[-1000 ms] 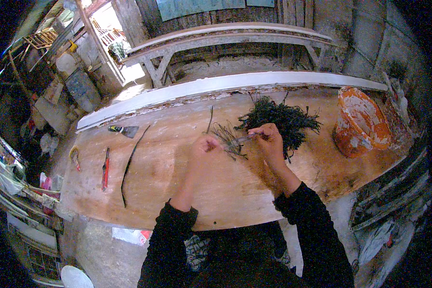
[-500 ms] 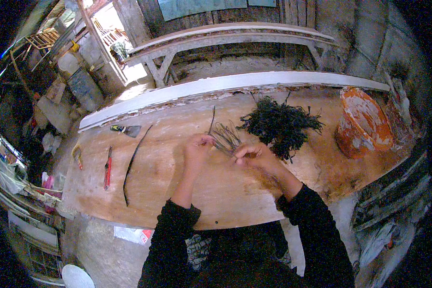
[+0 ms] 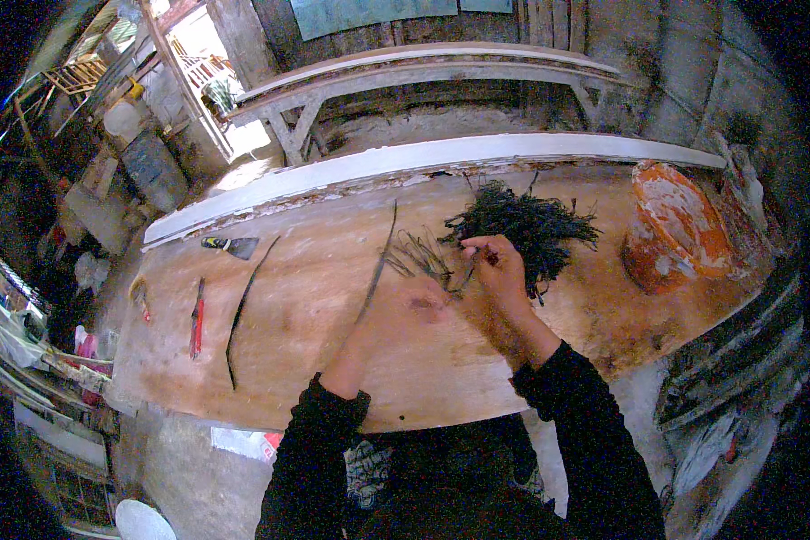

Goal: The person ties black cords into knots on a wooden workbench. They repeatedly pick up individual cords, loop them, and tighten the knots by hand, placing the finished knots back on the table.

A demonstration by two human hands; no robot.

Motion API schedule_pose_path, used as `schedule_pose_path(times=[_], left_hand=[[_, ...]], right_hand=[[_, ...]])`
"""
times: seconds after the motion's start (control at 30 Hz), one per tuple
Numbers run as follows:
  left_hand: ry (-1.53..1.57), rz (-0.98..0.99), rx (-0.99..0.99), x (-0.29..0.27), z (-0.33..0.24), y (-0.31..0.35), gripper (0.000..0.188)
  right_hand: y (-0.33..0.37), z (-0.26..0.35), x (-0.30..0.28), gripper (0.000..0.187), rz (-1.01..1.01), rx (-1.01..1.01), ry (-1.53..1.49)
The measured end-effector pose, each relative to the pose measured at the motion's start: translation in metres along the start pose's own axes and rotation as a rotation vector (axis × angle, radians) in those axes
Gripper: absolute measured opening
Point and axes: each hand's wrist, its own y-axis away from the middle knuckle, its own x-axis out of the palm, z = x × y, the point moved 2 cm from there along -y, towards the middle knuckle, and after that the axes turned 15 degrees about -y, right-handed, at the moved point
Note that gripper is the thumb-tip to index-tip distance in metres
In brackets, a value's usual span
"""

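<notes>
My left hand (image 3: 414,301) is over the middle of the wooden tabletop, smeared by motion, so its fingers do not show clearly. Just beyond it lies a loose fan of thin dark strands (image 3: 417,256). My right hand (image 3: 500,268) is closed in a pinch, and a thin dark strand (image 3: 466,277) hangs from its fingertips. It is right beside a bushy heap of black strands (image 3: 524,219), covering part of it. A long dark strip (image 3: 382,256) lies left of the fan, partly hidden by my left arm. Farther left lies another long black strip (image 3: 244,310).
On the table's left are a red-handled tool (image 3: 197,326), a putty knife (image 3: 234,246) and a small curved tool (image 3: 141,297). A plaster-smeared orange bucket (image 3: 679,229) stands tilted at right. A long white board (image 3: 423,155) edges the far side; a bench (image 3: 441,76) stands behind.
My right hand has lifted away from the strand fan toward the black heap, a strand in its pinch. My left hand has moved right and nearer to me, leaving the fan on the table.
</notes>
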Motion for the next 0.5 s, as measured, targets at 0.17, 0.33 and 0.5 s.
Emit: schedule_pose_path(times=[0.17,0.33,0.5], left_hand=[[0.091,-0.292,-0.216,-0.014,0.04,-0.001,0.008],[-0.158,-0.582,-0.546,-0.039,0.033,0.003,0.006],[-0.136,-0.728,-0.327,-0.033,0.054,0.003,0.007]], right_hand=[[-0.002,0.006,-0.004,0.007,-0.002,0.006,-0.062],[0.012,0.015,0.011,0.007,0.484,0.141,-0.256],[0.043,0.027,0.031,0.012,0.897,0.292,-0.392]])
